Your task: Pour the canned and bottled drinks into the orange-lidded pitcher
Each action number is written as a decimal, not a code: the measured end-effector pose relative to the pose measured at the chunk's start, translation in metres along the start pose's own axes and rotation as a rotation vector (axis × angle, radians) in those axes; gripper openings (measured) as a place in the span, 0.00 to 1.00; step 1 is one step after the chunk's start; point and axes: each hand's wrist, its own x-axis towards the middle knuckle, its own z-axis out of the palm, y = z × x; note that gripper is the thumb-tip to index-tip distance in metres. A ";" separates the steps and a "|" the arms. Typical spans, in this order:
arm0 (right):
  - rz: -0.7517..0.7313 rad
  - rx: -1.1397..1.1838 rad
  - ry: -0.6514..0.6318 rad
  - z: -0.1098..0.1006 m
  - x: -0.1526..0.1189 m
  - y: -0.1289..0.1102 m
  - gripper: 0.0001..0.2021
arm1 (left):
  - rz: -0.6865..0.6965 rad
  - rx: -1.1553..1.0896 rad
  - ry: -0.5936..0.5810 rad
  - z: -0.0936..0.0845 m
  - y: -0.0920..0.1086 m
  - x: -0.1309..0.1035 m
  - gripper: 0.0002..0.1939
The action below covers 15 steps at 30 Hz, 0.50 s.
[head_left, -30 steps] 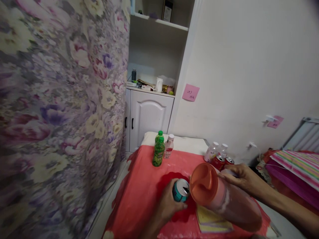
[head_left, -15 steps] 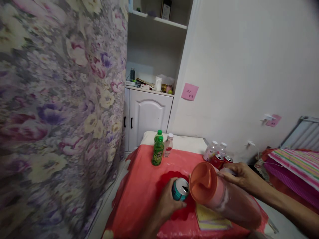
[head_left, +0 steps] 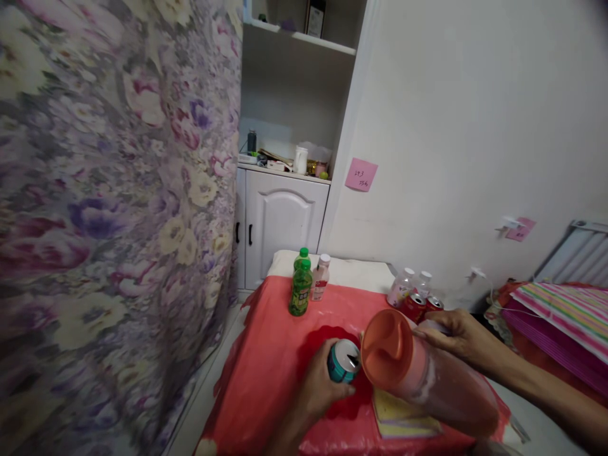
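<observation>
The can [head_left: 341,362] is in the left grip [head_left: 317,383], above the dish [head_left: 349,405] on the worktop [head_left: 254,358]. Just right of it, in the right grip [head_left: 460,334], the pitcher [head_left: 456,392] tilts with its lidded end toward the can. The cloth [head_left: 399,423] lies on the worktop beneath the pitcher. Farther back, three bottles [head_left: 300,292] stand together on the left; two smaller bottles [head_left: 399,289] stand on the right, behind two cans [head_left: 412,309]. Left of the worktop hangs the curtain [head_left: 118,190]; behind stands the cabinet [head_left: 287,221].
</observation>
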 end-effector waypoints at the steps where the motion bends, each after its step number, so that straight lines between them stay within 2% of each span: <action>1: 0.008 0.011 -0.033 0.000 0.000 0.000 0.27 | 0.000 0.002 -0.001 0.000 0.000 0.000 0.40; 15: -0.005 -0.039 -0.059 -0.002 0.001 0.000 0.25 | 0.002 -0.011 -0.008 0.000 0.001 -0.001 0.39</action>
